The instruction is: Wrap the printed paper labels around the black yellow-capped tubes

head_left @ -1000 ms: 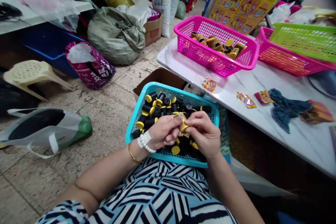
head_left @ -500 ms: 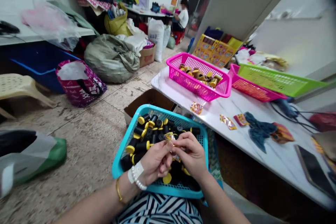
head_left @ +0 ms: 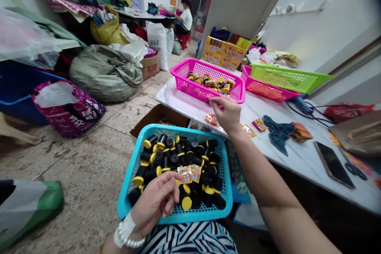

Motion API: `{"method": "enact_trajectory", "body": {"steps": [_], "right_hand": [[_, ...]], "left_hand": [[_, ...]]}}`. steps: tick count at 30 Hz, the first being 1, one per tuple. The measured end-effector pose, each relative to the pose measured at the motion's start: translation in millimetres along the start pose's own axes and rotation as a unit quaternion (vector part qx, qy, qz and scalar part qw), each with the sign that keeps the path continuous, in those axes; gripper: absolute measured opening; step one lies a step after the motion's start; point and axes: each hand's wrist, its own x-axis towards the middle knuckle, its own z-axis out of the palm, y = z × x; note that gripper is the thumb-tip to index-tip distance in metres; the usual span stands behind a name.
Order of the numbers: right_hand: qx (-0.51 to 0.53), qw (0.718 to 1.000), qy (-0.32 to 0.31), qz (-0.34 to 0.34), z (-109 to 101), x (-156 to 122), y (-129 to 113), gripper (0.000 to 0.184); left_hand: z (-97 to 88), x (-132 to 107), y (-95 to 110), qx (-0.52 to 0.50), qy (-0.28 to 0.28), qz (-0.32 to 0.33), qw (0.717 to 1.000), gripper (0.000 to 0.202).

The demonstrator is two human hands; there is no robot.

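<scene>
My left hand pinches a small strip of shiny yellow-orange printed labels between thumb and forefinger. Beneath it, on my lap, is a turquoise plastic basket full of small black cylinders with yellow caps. Out over the table edge, my right hand has its fingers curled together, close to the near side of a pink basket. Whatever its fingertips hold, if anything, is hidden. Inside the pink basket are capped cylinders with gold-brown wraps. More labels lie on the table just beside my right hand.
Along the marble-look table are a dark blue cloth, a phone, scissors and a green basket tilted on another pink one. A cardboard box stands beyond the turquoise basket. Sacks line the floor; a person sits far back.
My hands have parted. The right one has moved forward and right to the pink basket's near side, while the left has drawn back slightly with the labels. The view has shifted right.
</scene>
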Motion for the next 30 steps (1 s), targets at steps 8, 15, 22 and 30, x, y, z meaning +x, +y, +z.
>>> {"method": "enact_trajectory", "body": {"steps": [8, 15, 22, 30], "right_hand": [[-0.082, 0.981, -0.116, 0.129, 0.7, -48.3, 37.3, 0.015], [0.014, 0.993, -0.099, 0.067, -28.5, -100.1, -24.9, 0.018], [0.029, 0.937, -0.341, -0.073, -33.6, -177.4, -97.3, 0.034], [0.054, 0.920, -0.369, -0.121, -23.0, -180.8, -86.8, 0.023]], "left_hand": [[6.1, 6.8, 5.4, 0.012, 0.002, 0.013, 1.000, 0.043], [-1.0, -2.6, 25.5, -0.009, 0.065, 0.090, 0.994, 0.036], [-4.7, -2.0, 20.2, -0.016, 0.087, 0.088, 0.992, 0.031], [2.1, -4.7, 14.8, -0.004, 0.076, 0.080, 0.994, 0.032]]}}
